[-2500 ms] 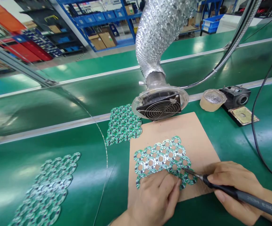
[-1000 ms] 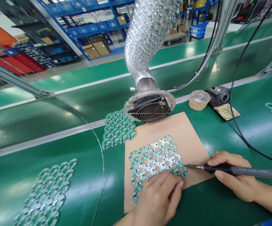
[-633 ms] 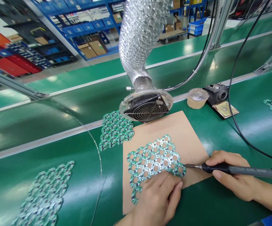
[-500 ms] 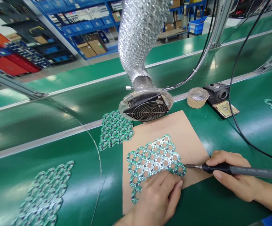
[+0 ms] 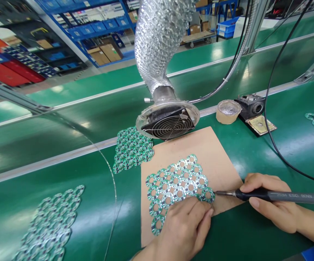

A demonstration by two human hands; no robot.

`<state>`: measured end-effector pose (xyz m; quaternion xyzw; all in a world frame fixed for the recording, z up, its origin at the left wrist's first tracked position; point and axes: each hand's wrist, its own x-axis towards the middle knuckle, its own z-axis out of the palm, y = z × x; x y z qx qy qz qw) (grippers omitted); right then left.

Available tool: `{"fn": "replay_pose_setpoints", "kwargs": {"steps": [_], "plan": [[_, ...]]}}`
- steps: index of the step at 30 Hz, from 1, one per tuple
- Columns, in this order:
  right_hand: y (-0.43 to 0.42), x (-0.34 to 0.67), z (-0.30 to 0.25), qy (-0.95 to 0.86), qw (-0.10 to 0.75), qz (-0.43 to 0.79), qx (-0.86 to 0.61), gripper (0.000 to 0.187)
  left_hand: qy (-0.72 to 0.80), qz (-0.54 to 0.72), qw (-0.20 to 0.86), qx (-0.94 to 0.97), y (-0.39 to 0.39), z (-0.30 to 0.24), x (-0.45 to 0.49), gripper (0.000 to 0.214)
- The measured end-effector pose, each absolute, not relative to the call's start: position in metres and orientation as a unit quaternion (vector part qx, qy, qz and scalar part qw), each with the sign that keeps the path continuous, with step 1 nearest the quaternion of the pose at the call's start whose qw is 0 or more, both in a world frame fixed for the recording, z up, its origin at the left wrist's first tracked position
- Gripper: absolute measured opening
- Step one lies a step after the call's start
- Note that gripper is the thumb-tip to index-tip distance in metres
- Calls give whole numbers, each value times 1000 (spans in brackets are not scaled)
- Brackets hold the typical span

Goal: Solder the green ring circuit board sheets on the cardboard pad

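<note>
My right hand (image 5: 275, 203) grips a soldering iron (image 5: 290, 196) by its dark handle. The metal tip points left and meets the right edge of the nearest ring on a green circuit board panel (image 5: 179, 194). That panel is a grid of joined rings and lies on a brown cardboard sheet (image 5: 216, 159). My left hand (image 5: 185, 230) rests over the panel's near edge with its fingers curled together. The fingertips are close to the iron's tip, and whatever they pinch is hidden. The hand covers part of the panel's front rows.
A round fume extractor (image 5: 170, 123) on a silver duct hangs above the cardboard. More ring panels lie behind (image 5: 132, 150), at left (image 5: 50, 224) and far right. A tape roll (image 5: 228, 111) sits beside an iron stand (image 5: 255, 112). A thin wire (image 5: 115, 188) loops down at left.
The view has shifted very slightly. My right hand and the soldering iron have edged a little to the right; my left hand stays over the panel's near edge.
</note>
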<state>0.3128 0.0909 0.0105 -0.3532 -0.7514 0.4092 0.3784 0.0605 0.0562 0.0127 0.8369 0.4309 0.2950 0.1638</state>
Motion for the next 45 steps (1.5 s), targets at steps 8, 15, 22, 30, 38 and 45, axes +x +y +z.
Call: {"fn": "replay_pose_setpoints", "kwargs": {"steps": [8, 15, 22, 30, 38, 45], "plan": [[91, 314, 11, -748, 376, 415, -355, 17, 434, 287, 148, 841, 57, 15, 63, 12], [91, 314, 11, -742, 378, 432, -348, 15, 424, 264, 147, 854, 56, 16, 62, 11], [91, 312, 13, -744, 373, 428, -353, 15, 428, 244, 138, 859, 57, 15, 65, 16], [89, 314, 12, -739, 385, 430, -347, 15, 425, 253, 135, 858, 56, 14, 63, 13], [88, 308, 12, -724, 398, 442, -348, 14, 429, 240, 142, 859, 53, 11, 61, 14], [89, 309, 13, -740, 389, 439, -330, 15, 428, 222, 131, 866, 54, 11, 64, 13]]}}
